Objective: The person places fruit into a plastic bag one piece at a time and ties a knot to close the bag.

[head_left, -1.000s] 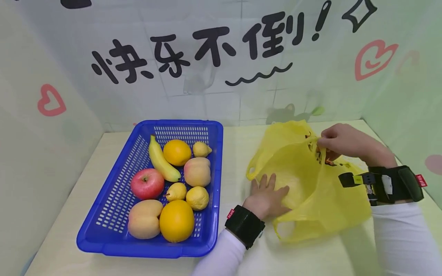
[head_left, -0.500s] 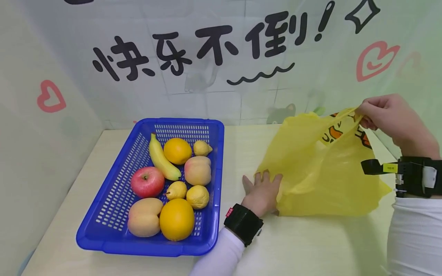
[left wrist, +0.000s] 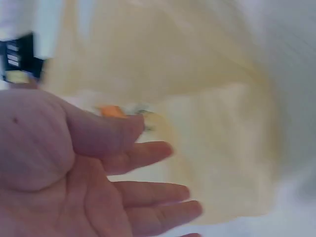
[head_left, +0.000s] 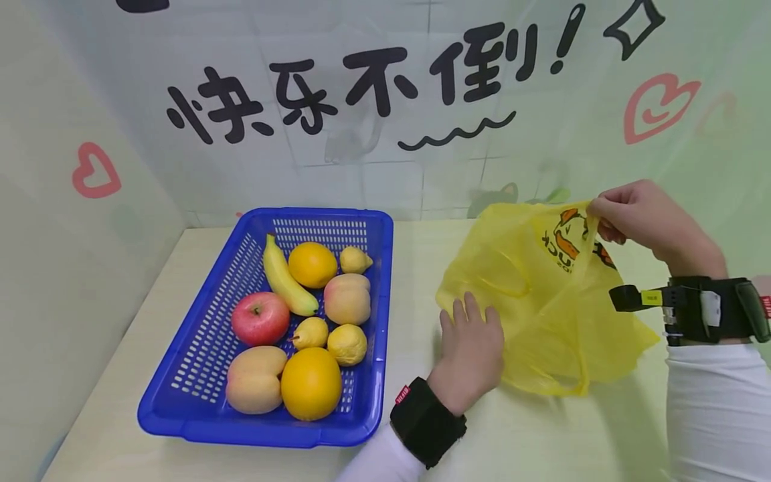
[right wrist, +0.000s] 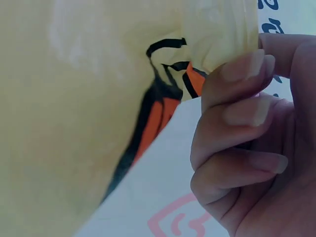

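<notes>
A yellow plastic bag (head_left: 542, 301) with an orange-and-black duck print slumps over the right part of the table. My right hand (head_left: 653, 217) pinches its upper edge and holds that side raised; in the right wrist view, curled fingers (right wrist: 232, 118) grip the gathered plastic (right wrist: 222, 29). My left hand (head_left: 472, 345) lies at the bag's lower left, fingers straight and spread, overlapping the plastic in the head view. In the left wrist view the palm faces the camera, with the bag (left wrist: 222, 143) behind the fingers and nothing held.
A blue plastic basket (head_left: 385, 321) stands on the left of the pale table (head_left: 415, 268). It holds a banana (head_left: 286, 281), a red apple (head_left: 260, 318), peaches (head_left: 255, 380), oranges (head_left: 311, 383) and small yellow fruits (head_left: 347, 345). A printed wall (head_left: 385, 181) rises behind.
My right hand lifted the bag's edge up and right, then came back left and slightly down. The bag's opening turned from view and its duck print now shows. My left hand shifted slightly rightward.
</notes>
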Motion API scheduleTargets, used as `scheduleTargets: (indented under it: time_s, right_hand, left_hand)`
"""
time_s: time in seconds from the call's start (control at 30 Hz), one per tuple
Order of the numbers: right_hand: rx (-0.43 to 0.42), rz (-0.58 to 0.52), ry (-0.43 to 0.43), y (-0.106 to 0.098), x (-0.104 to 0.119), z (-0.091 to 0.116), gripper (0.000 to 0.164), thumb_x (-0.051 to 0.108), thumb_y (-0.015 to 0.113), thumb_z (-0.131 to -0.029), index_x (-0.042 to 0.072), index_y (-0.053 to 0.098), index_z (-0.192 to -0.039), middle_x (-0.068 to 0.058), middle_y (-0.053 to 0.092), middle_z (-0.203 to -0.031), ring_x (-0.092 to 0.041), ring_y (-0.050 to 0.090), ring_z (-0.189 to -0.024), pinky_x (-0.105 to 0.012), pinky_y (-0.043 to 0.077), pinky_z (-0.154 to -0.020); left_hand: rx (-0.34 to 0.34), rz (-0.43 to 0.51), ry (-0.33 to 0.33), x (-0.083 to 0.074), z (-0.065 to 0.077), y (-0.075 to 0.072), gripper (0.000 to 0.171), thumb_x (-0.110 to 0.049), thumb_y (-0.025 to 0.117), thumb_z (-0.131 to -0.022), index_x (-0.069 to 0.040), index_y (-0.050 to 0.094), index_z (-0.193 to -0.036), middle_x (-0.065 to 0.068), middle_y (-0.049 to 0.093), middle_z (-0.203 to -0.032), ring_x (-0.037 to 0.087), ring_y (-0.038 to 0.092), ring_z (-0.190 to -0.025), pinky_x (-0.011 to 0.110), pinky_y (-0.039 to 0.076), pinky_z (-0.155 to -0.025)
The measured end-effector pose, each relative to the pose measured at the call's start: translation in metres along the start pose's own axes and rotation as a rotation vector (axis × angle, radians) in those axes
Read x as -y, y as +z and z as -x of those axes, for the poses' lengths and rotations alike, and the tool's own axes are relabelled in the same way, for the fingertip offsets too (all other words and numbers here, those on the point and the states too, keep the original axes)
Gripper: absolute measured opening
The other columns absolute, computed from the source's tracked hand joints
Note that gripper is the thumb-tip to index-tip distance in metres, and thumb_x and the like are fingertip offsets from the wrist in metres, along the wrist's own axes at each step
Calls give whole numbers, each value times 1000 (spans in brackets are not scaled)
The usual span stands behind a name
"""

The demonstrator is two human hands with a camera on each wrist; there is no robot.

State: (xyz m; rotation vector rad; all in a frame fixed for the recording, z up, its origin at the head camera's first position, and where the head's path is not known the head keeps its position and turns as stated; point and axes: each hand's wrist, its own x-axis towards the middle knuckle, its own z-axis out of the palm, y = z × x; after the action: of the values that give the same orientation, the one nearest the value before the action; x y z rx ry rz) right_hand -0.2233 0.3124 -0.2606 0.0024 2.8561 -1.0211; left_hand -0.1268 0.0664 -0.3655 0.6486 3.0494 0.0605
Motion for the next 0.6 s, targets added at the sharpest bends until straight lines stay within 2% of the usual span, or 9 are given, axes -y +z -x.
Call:
scheduleTargets:
  time_s: [0.13,0.2,0.27,0.37,0.47,0.6]
  right_hand:
    - [8,-3,10,3,2,-1,44,30,47,-100,1,60,-69,-2,55,-59,-24,52,-59,-31,40,-60]
    - [18,-4,18,4,2,-2,44,30,47,-100,1,63,-72,-1,60,-61,-23,55,-60,-29,42,-59]
    - [30,-10,26,6,2,-4,43,31,47,-101,0,66,-77,0,63,-62,-22,58,-60,-29,43,-57]
    - [48,-21,31,9,1,-6,42,31,46,-102,-2,68,-84,0,67,-65,-20,63,-61,-28,44,-55]
    - [65,-30,29,10,0,-8,43,31,46,-103,-3,66,-88,-1,68,-66,-18,66,-63,-29,44,-55]
    - [81,-9,25,12,1,-8,45,35,46,-103,-1,66,-85,-1,68,-68,-18,66,-64,-29,44,-57]
  left_hand:
    - [-106,-28,67,-4,31,-24,44,-33,67,-89,-13,59,-128,17,52,-143,31,54,-128,45,45,-101]
    - [-148,-26,101,-1,47,-39,49,-33,71,-87,-14,58,-130,17,51,-145,30,54,-128,44,45,-102]
    - [-140,-12,125,7,61,-55,57,-33,74,-84,-14,55,-134,17,47,-148,30,53,-131,44,45,-104]
    - [-87,39,123,25,77,-79,63,-28,74,-85,-15,50,-141,17,40,-154,32,48,-137,47,42,-110]
    - [-38,84,90,51,86,-98,55,-22,66,-92,-14,47,-143,18,37,-156,35,44,-139,51,38,-113]
    - [-96,113,38,88,83,-108,41,-23,60,-98,-9,55,-136,21,46,-149,38,49,-135,55,39,-111]
